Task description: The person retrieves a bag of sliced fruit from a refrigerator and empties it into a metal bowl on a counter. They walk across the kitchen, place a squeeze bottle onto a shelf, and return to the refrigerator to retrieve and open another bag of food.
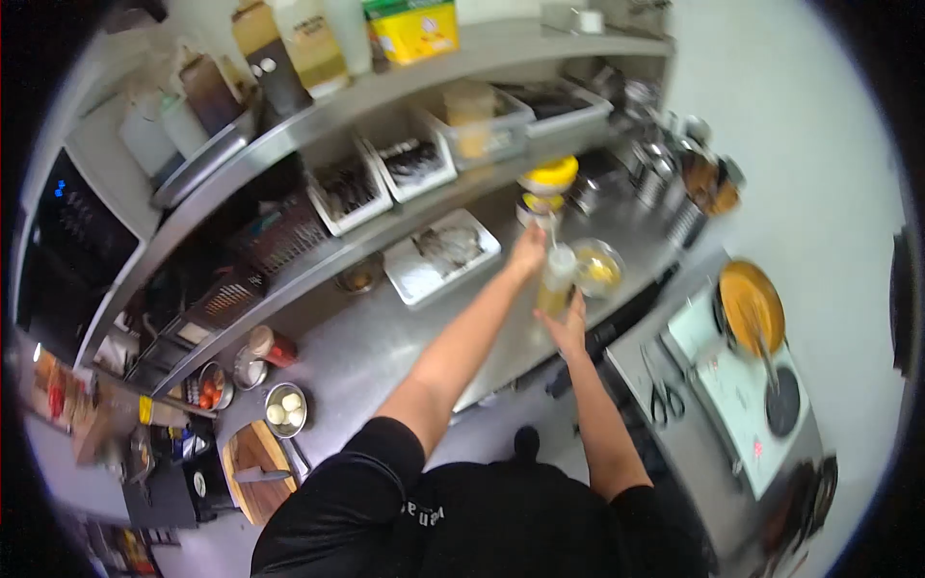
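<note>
My right hand is wrapped around the lower part of a clear squeeze bottle with yellowish liquid in it. Just above the bottle's top, my left hand has its fingers closed, and a thin pale piece shows by the fingertips, too blurred to name. Right of the bottle a metal bowl stands on the steel counter, with something yellow inside. Behind my left hand is a tub with a yellow lid.
A white tray lies on the counter. Farther left are a bowl of eggs and a cutting board with a knife. Scissors and an orange pan are at right. A shelf holds bins overhead.
</note>
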Demonstrator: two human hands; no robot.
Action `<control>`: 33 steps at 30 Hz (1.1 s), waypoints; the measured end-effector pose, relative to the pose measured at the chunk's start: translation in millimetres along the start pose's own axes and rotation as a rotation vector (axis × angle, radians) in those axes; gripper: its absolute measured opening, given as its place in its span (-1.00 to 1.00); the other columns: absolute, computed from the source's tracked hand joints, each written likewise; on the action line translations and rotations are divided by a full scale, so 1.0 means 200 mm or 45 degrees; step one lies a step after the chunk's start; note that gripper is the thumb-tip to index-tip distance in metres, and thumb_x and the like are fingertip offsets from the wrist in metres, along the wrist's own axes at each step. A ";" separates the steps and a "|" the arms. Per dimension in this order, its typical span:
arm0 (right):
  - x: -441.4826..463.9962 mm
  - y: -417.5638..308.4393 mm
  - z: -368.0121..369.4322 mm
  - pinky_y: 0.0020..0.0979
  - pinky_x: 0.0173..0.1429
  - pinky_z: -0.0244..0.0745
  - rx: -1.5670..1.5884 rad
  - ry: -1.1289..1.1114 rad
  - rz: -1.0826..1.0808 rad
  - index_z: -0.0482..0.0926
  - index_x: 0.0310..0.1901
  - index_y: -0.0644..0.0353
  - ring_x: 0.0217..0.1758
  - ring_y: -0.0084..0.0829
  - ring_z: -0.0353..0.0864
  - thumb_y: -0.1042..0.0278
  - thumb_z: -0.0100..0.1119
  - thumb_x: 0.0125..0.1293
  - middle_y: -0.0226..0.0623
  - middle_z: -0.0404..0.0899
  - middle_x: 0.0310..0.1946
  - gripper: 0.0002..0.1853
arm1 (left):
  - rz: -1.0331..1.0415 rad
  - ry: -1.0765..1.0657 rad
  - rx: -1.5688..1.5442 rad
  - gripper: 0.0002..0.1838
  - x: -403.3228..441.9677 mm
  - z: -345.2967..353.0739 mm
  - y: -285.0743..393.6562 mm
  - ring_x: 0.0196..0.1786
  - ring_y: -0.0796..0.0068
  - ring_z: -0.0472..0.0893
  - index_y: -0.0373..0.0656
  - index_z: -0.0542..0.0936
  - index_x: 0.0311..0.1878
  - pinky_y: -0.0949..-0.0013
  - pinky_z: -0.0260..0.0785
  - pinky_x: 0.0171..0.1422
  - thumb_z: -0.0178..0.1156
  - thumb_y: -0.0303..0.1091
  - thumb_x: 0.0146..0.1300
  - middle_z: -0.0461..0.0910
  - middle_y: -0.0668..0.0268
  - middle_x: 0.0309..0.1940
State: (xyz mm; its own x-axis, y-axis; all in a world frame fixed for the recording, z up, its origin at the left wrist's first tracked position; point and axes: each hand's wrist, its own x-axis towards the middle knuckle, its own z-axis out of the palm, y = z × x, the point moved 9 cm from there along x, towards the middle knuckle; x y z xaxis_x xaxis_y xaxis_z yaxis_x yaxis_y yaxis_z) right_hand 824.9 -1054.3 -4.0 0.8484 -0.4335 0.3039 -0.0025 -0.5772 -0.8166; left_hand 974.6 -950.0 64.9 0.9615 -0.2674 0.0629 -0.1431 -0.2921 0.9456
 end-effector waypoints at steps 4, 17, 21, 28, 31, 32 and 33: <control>0.22 0.03 0.08 -0.21 0.40 0.13 0.169 0.002 -0.052 0.02 0.35 0.38 0.36 0.01 0.21 0.18 0.55 -0.18 0.16 0.21 0.27 0.12 | -0.154 -0.094 -0.548 -0.53 0.06 0.09 0.05 0.25 0.31 0.41 -0.18 0.33 0.31 0.32 0.27 0.29 -0.09 -0.15 0.44 0.49 0.18 0.18; 0.31 0.04 0.22 -0.16 0.05 0.41 0.243 -0.051 -0.083 0.27 0.13 0.30 0.01 0.10 0.51 0.17 0.56 -0.23 0.12 0.52 -0.10 -0.11 | 0.574 0.027 0.111 -0.80 -0.24 -0.08 0.34 -0.03 0.20 0.58 -0.22 0.62 -0.14 0.29 0.41 0.09 0.13 -0.33 0.30 0.61 0.19 -0.15; 0.33 -0.18 0.21 -0.13 0.02 0.43 0.307 -0.127 -0.192 0.33 0.08 0.29 -0.01 0.08 0.53 0.16 0.55 -0.23 0.09 0.53 -0.10 -0.18 | 0.636 0.098 0.124 -0.82 -0.32 -0.24 0.48 -0.06 0.15 0.58 -0.25 0.60 -0.17 0.28 0.41 0.05 0.12 -0.35 0.29 0.60 0.18 -0.16; 0.31 -0.72 0.12 -0.17 -0.03 0.48 0.364 -0.247 -0.334 0.37 0.07 0.23 -0.06 -0.01 0.59 0.25 0.52 -0.16 -0.01 0.57 -0.12 -0.28 | 0.702 0.484 0.241 -0.83 -0.48 -0.60 0.71 -0.11 0.06 0.59 -0.33 0.58 -0.21 0.23 0.43 0.00 0.11 -0.40 0.29 0.59 0.06 -0.19; 0.29 -0.93 0.12 -0.18 -0.03 0.49 0.487 -0.277 -0.427 0.37 0.06 0.24 -0.07 -0.03 0.61 0.30 0.51 -0.14 -0.02 0.58 -0.12 -0.30 | 0.651 0.541 0.245 -0.81 -0.55 -0.78 0.83 -0.02 0.05 0.58 -0.31 0.60 -0.18 0.22 0.42 0.05 0.09 -0.38 0.31 0.60 0.06 -0.17; 0.29 -1.02 0.11 -0.18 -0.03 0.49 0.480 -0.268 -0.444 0.37 0.06 0.24 -0.07 -0.03 0.61 0.30 0.51 -0.14 -0.02 0.58 -0.12 -0.30 | 0.668 0.547 0.237 -0.81 -0.56 -0.83 0.86 -0.02 0.05 0.58 -0.31 0.60 -0.18 0.22 0.42 0.05 0.09 -0.38 0.31 0.60 0.06 -0.17; 0.27 -1.12 0.10 -0.19 -0.03 0.50 0.502 -0.274 -0.482 0.37 0.06 0.25 -0.07 -0.04 0.61 0.30 0.51 -0.13 -0.02 0.58 -0.12 -0.31 | 0.694 0.562 0.266 -0.79 -0.57 -0.87 0.89 0.04 0.05 0.56 -0.31 0.59 -0.15 0.21 0.36 0.14 0.08 -0.36 0.33 0.61 0.07 -0.14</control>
State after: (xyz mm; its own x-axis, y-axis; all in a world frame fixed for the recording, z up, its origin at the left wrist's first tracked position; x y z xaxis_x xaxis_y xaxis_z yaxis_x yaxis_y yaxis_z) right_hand 881.9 -935.0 184.6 0.8402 -0.0735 0.5372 0.4839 -0.3455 -0.8040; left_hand 880.4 -811.0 280.8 0.7396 -0.0429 0.6717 -0.6277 -0.4041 0.6654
